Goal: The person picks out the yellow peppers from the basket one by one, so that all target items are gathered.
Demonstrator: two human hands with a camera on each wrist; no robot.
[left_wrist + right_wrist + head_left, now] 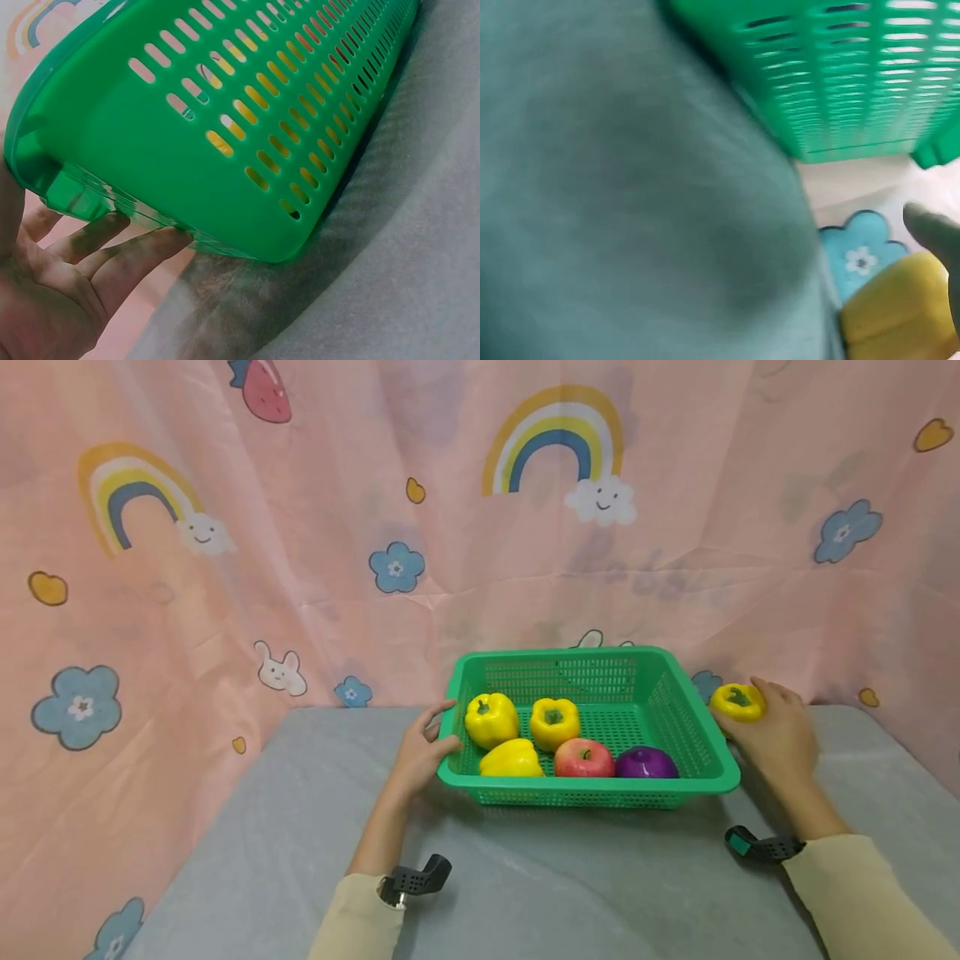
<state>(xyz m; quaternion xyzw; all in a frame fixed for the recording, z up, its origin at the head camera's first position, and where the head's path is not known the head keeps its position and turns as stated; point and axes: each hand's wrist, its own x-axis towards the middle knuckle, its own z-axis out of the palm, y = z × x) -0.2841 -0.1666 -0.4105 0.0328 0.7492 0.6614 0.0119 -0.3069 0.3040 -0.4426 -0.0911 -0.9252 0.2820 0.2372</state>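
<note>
The yellow pepper (737,703) is in the right hand (783,739), whose grip wraps it with thumb and fingers just right of the green basket (585,785), towards the far right corner of the table (300,835); whether it touches the tabletop, I cannot tell. It looks light and firm, its glossy skin probably slippery, so cupping the lobed sides should hold better than pinching the stem. The left hand (416,758) grasps the basket's left rim, thumb over it, fingers against the outer wall. That slotted plastic likely flexes slightly; the rim seems the surest hold.
</note>
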